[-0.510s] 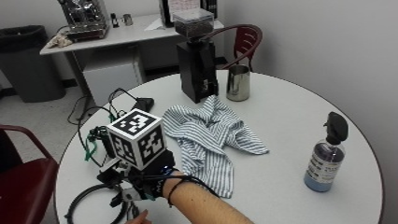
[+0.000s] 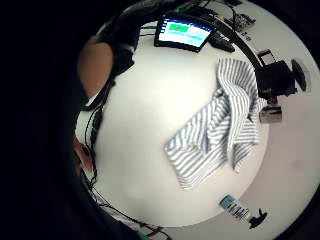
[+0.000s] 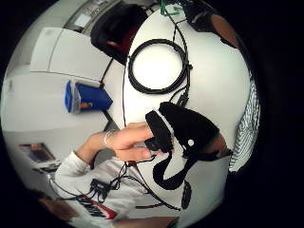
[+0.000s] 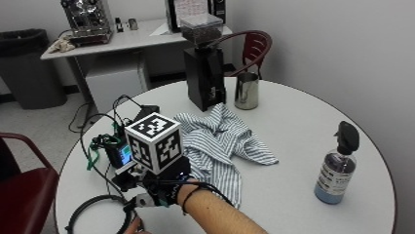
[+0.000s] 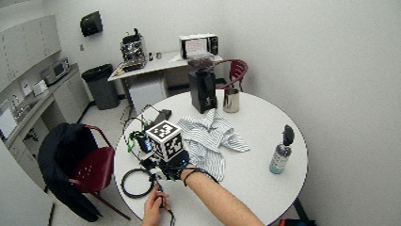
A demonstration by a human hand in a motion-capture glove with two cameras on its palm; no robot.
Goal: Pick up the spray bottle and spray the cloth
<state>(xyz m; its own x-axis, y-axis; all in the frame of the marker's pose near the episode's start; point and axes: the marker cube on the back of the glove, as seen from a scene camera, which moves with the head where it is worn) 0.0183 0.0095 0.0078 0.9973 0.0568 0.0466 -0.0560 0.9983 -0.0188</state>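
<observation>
Hands (image 4: 162,187) (grip unclear) hover beside cloth (image 4: 220,139); spray bottle (image 4: 337,168) stands near the table's (image 4: 292,122) edge.

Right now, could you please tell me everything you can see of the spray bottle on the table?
The spray bottle stands upright on the round white table, near its edge on the wall side, apart from the striped cloth. It has a black trigger head atop a clear body that looks like plastic and holds bluish liquid, with a label around the lower part. Nothing touches it; the gloved right hand is across the table, beyond the cloth, and is not holding it.
</observation>
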